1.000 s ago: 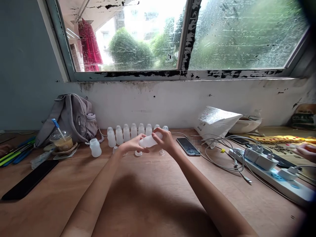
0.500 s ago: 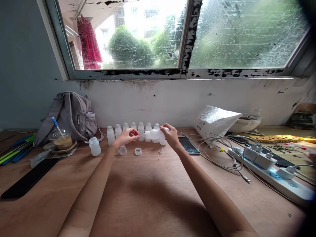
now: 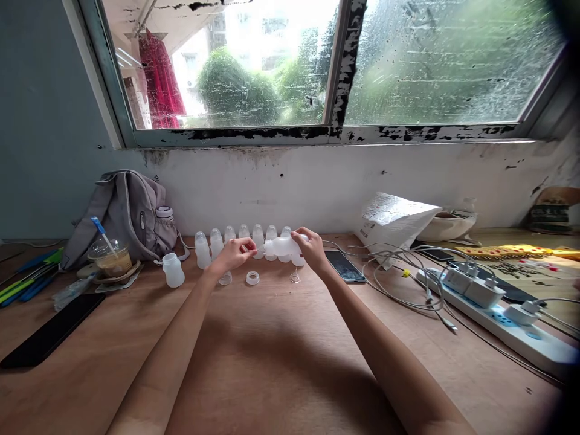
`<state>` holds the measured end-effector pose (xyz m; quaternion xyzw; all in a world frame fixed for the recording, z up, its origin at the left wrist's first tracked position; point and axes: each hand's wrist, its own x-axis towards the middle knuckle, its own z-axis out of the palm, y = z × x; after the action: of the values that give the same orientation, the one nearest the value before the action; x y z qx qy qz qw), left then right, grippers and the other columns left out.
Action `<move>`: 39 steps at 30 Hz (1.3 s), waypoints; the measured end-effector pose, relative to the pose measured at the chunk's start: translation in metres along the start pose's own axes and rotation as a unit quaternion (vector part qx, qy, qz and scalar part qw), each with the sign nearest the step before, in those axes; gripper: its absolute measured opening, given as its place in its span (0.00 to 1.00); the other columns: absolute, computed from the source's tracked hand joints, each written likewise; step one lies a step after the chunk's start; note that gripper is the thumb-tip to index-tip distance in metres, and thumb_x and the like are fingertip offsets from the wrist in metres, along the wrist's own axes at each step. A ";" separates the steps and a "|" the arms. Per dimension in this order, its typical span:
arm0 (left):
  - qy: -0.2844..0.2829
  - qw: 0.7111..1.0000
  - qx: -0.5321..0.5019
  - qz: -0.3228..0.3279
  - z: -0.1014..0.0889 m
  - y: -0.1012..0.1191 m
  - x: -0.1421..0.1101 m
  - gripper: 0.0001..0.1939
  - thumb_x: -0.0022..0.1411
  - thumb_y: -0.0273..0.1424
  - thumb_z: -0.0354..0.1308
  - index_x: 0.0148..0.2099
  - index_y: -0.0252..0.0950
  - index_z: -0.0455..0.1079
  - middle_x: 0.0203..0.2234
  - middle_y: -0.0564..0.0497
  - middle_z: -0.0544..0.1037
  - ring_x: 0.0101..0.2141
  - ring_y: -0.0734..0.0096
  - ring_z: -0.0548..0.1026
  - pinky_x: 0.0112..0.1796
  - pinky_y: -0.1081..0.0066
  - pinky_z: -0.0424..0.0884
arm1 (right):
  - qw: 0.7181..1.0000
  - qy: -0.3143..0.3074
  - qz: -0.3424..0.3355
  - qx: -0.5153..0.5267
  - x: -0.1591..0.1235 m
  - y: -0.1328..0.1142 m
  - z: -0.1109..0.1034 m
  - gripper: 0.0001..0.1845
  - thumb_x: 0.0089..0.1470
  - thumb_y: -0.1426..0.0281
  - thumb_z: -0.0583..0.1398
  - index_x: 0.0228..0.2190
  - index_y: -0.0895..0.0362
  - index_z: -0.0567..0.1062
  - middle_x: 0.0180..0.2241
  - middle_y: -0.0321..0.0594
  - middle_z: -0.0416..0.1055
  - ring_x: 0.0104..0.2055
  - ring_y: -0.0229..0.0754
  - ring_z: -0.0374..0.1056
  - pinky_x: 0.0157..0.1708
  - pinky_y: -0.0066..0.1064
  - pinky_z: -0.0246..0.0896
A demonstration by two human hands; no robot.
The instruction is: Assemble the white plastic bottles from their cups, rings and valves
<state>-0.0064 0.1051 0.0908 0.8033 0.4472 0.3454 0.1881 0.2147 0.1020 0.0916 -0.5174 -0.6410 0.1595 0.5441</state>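
My right hand (image 3: 311, 246) grips the base of a frosted white baby bottle (image 3: 281, 246), which lies sideways in the air with its neck to the left. Close to that neck, my left hand (image 3: 236, 252) is pinched together; something small and clear seems to be at its fingertips, too small to name. Behind both hands stands a row of capped baby bottles (image 3: 202, 251). On the table below are a white collar ring (image 3: 252, 278), a clear cap (image 3: 225, 278) partly behind my left wrist, and a thin round piece (image 3: 295, 276). An uncapped bottle (image 3: 173, 270) stands apart to the left.
A phone (image 3: 344, 266), tangled cables (image 3: 408, 290) and a white power strip (image 3: 502, 323) lie at the right, near a silvery bag (image 3: 396, 220). Leftward are a grey backpack (image 3: 127, 217), an iced drink cup (image 3: 111, 258) and a black flat case (image 3: 52, 329).
A second ago both hands were on the bottle. My left hand let go and moved left, and the bottle became more level. Another person's hand at the far right has left the view.
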 end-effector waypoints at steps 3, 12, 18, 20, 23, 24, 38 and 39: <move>0.009 1.000 0.023 0.008 0.001 0.000 0.001 0.10 0.54 0.38 0.51 0.31 0.38 0.68 0.25 0.53 0.71 0.25 0.74 0.68 0.28 0.74 0.66 | 1.000 -0.002 0.006 0.008 0.001 0.001 0.000 0.18 0.45 0.56 0.51 0.22 0.58 0.70 0.23 0.38 0.66 0.27 0.39 0.60 0.21 0.25 0.55; 0.011 0.997 0.061 0.045 0.001 0.005 -0.003 0.10 0.53 0.39 0.54 0.35 0.39 0.66 0.29 0.53 0.73 0.25 0.74 0.69 0.26 0.74 0.65 | 0.988 -0.039 0.121 0.092 0.003 0.007 0.003 0.17 0.42 0.55 0.53 0.23 0.57 0.69 0.22 0.37 0.62 0.23 0.36 0.57 0.14 0.22 0.54; 0.042 0.991 0.115 0.057 0.004 0.006 -0.002 0.07 0.56 0.36 0.50 0.32 0.39 0.67 0.27 0.54 0.73 0.26 0.73 0.68 0.29 0.73 0.63 | 0.984 -0.053 0.129 0.111 0.003 0.009 0.004 0.18 0.42 0.55 0.53 0.24 0.57 0.69 0.23 0.38 0.62 0.24 0.36 0.58 0.14 0.22 0.54; 0.043 0.989 0.127 0.061 0.004 0.008 -0.002 0.09 0.57 0.35 0.48 0.32 0.39 0.68 0.26 0.54 0.73 0.26 0.72 0.68 0.29 0.74 0.62 | 0.983 -0.056 0.133 0.116 0.003 0.010 0.004 0.17 0.42 0.55 0.53 0.23 0.57 0.68 0.23 0.37 0.61 0.23 0.36 0.57 0.14 0.22 0.54; 0.045 0.988 0.128 0.070 0.002 0.010 -0.003 0.11 0.59 0.34 0.46 0.30 0.39 0.68 0.24 0.54 0.72 0.25 0.73 0.67 0.28 0.74 0.60 | 0.980 -0.058 0.139 0.128 0.004 0.011 0.004 0.16 0.42 0.55 0.54 0.23 0.56 0.68 0.21 0.36 0.60 0.22 0.35 0.56 0.13 0.22 0.53; 0.043 0.989 0.121 0.069 0.002 0.011 -0.003 0.12 0.59 0.34 0.45 0.29 0.39 0.68 0.23 0.54 0.71 0.24 0.73 0.66 0.28 0.74 0.60 | 0.980 -0.059 0.140 0.131 0.005 0.011 0.004 0.16 0.42 0.55 0.54 0.23 0.56 0.68 0.21 0.35 0.60 0.21 0.34 0.55 0.13 0.22 0.53; 0.081 0.994 0.051 -0.051 0.014 0.013 0.000 0.25 0.62 0.41 0.32 0.21 0.37 0.59 0.11 0.54 0.65 0.17 0.73 0.67 0.24 0.74 0.61 | 0.967 -0.054 0.167 0.185 0.003 0.015 0.014 0.15 0.44 0.58 0.54 0.24 0.58 0.67 0.16 0.32 0.58 0.13 0.31 0.53 0.09 0.21 0.46; 0.085 0.993 0.053 -0.060 0.014 0.013 0.000 0.25 0.62 0.42 0.31 0.21 0.37 0.60 0.11 0.54 0.66 0.17 0.73 0.68 0.24 0.74 0.61 | 0.966 -0.050 0.170 0.189 0.003 0.015 0.015 0.15 0.44 0.58 0.54 0.24 0.58 0.66 0.16 0.32 0.58 0.13 0.31 0.54 0.08 0.22 0.46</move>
<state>0.0112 0.0984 0.0886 0.7517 0.5264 0.3764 0.1272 0.2096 0.1162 0.0763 -0.4980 -0.5283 0.3937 0.5638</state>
